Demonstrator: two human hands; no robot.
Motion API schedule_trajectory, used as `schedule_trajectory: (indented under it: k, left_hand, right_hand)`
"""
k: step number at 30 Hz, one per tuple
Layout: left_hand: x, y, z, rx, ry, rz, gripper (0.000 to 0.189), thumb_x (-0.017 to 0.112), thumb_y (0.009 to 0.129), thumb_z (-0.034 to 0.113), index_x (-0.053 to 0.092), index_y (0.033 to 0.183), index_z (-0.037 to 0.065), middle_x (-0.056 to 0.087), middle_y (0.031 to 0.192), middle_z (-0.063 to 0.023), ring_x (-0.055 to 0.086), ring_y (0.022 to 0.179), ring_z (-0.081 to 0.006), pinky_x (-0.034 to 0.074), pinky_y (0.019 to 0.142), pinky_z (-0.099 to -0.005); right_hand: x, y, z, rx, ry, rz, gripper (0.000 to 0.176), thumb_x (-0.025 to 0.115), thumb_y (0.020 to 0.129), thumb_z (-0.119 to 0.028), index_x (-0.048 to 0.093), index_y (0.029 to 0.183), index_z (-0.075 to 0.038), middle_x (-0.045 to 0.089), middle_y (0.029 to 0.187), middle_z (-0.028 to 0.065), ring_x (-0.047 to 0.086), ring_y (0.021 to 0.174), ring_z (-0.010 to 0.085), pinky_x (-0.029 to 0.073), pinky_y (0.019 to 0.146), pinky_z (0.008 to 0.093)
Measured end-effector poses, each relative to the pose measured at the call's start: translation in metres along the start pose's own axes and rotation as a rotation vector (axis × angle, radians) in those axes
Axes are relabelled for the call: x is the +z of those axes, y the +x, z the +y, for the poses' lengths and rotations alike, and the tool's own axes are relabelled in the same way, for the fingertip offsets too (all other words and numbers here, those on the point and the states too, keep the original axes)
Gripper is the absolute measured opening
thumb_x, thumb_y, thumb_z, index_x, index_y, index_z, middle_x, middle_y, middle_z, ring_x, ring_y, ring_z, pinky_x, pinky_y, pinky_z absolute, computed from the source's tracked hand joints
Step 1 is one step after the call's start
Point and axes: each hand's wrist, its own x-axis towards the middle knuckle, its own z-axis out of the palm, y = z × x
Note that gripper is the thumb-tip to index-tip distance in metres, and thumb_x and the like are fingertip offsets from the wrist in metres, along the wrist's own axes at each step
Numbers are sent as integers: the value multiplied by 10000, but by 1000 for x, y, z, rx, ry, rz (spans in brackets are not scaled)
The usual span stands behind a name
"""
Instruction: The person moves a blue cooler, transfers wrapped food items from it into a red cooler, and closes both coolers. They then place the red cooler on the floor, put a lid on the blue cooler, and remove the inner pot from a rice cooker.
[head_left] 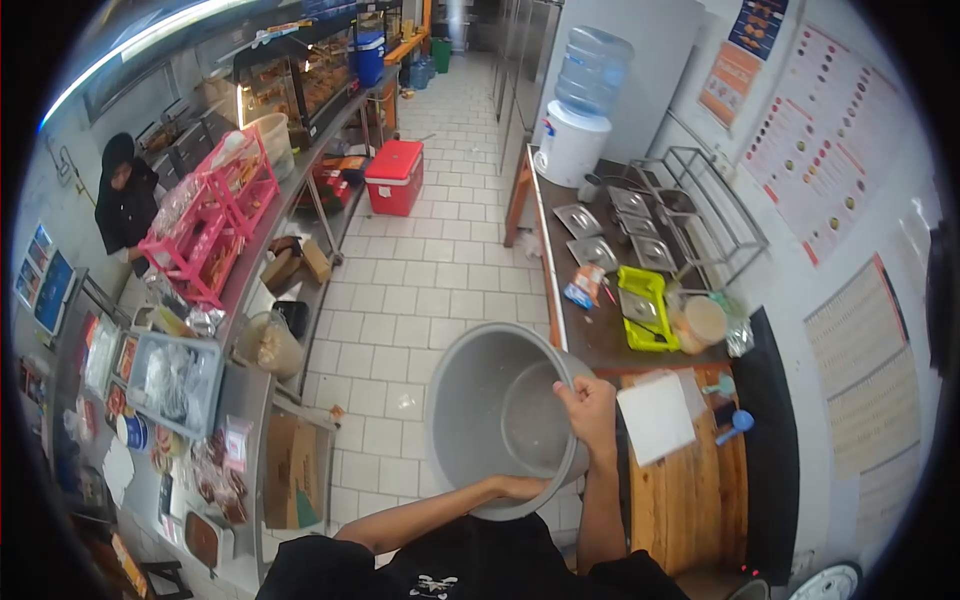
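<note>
A large round grey plastic bucket [465, 410] is tilted in front of my body, its mouth facing up toward me and nothing visible inside. My right hand [588, 408] is closed around the right side of its rim, thumb on top. At the near side, my left hand [520, 487] reaches over the rim and grips the bucket there; its fingertips are partly hidden. Just right of the bucket stands a wooden table [680, 500] with a white sheet [656, 418] and a blue scoop [738, 424] on it.
Steel lids [592, 252], a yellow-green tray [645, 310] and a water dispenser [575, 140] stand on the right counter. A red cooler [394, 178] sits on the tiled floor [385, 335]. Pink racks [195, 235] and a grey tub [172, 380] line the left counter; another person [125, 205] stands behind it.
</note>
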Motion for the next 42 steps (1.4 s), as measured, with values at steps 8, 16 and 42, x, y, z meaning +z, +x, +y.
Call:
schedule_trajectory:
  k: [8,16,42]
  left_hand:
    - [-277,-71,15,-156,370,89,796,174,1003,592,139,1507,-24,103,1587,-187,94,1473,-289,114,1194,-345]
    - [-451,-69,262,577,-663,995,615,245,1043,431,290,1458,-20,345,1477,-231,335,1384,-321,270,1148,-358]
    - [-1427,-42,651,988,-1478,834,668,271,1000,497,283,1467,19,303,1498,-187,312,1371,-285,288,1133,-382]
  right_hand:
    - [103,216,-8,27,178,-159,483,727,776,-144,309,562,-35,236,514,20,245,508,78,191,445,322]
    - [235,443,-41,-127,246,-134,464,729,770,-127,329,554,-32,247,511,-1,240,511,72,189,444,314]
    - [495,1248,16,-276,209,30,459,692,843,-105,327,582,-8,269,539,36,248,498,100,196,446,319]
